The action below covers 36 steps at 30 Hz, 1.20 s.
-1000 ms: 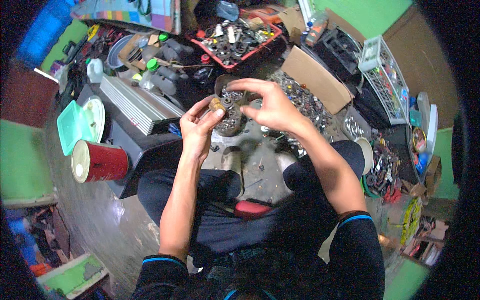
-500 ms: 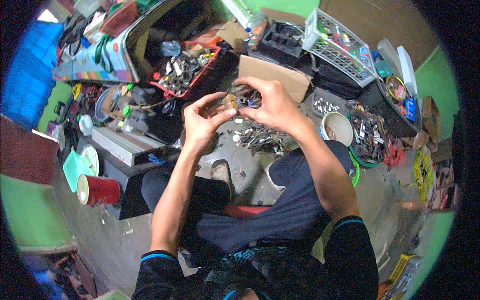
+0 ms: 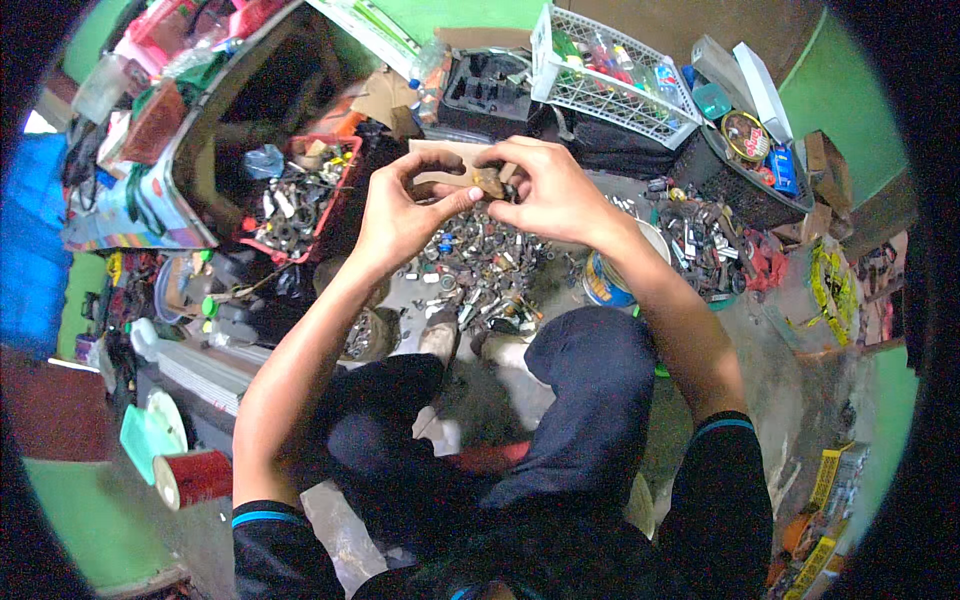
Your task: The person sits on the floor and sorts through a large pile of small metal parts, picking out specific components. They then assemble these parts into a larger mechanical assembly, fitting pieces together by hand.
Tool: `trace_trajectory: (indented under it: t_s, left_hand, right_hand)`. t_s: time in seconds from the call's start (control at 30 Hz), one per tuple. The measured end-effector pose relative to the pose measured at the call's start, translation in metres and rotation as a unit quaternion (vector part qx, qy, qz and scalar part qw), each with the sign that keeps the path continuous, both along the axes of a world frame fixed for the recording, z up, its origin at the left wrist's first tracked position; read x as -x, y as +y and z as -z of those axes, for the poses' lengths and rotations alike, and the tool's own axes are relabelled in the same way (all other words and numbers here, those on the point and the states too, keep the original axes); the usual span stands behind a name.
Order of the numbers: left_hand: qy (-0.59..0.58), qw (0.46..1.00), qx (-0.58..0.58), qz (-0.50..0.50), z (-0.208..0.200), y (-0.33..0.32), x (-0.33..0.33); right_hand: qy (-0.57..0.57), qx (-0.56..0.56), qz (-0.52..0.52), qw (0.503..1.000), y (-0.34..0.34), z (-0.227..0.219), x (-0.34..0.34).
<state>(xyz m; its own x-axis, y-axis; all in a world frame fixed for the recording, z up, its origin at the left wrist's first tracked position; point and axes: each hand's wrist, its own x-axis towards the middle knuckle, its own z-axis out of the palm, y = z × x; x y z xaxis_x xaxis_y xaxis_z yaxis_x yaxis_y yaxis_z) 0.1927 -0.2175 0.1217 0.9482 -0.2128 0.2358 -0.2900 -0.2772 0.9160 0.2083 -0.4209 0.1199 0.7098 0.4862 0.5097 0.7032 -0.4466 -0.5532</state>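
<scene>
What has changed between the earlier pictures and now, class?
The view has swung right, so the white crate sits further left in frame. The right hand has drawn in to the brownish piece; its grip is unclear. The left hand still holds that piece.

Light is uneven, edges bend, detail seems soft.

The small piece (image 3: 489,182) you hold looks like dull, rough metal. Your trousers (image 3: 592,395) are of matt cloth. At one o'clock, the crate (image 3: 620,103) is smooth plastic; at eight o'clock, the red can (image 3: 197,477) looks like painted metal, slightly glossy.
</scene>
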Motion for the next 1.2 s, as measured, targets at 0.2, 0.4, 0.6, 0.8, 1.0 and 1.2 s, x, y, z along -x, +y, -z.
trace_trajectory:
  t_s: [0.2,0.4,0.6,0.8,1.0,1.2]
  left_hand:
    - [0.05,0.992,-0.098,0.064,0.142,0.018,-0.08]
    - [0.078,0.984,-0.138,0.077,0.359,0.028,-0.098]
    - [0.125,0.942,-0.241,0.199,0.396,-0.013,-0.049]
    - [-0.044,0.879,-0.372,0.295,0.389,-0.04,-0.085]
    - [-0.149,0.814,-0.478,0.293,0.407,-0.067,-0.095]
    - [-0.083,0.835,-0.5,0.212,0.42,-0.043,-0.092]
  right_hand:
    - [0.371,-0.135,0.101,0.913,-0.035,0.138,-0.045]
    - [0.474,-0.154,0.234,0.835,-0.063,0.257,-0.043]
    - [0.457,-0.233,0.442,0.736,-0.118,0.421,-0.016]
    - [0.355,-0.062,0.47,0.806,-0.114,0.477,-0.056]
    - [0.189,0.063,0.416,0.887,-0.099,0.454,-0.071]
    - [0.247,0.09,0.387,0.884,-0.107,0.458,-0.081]
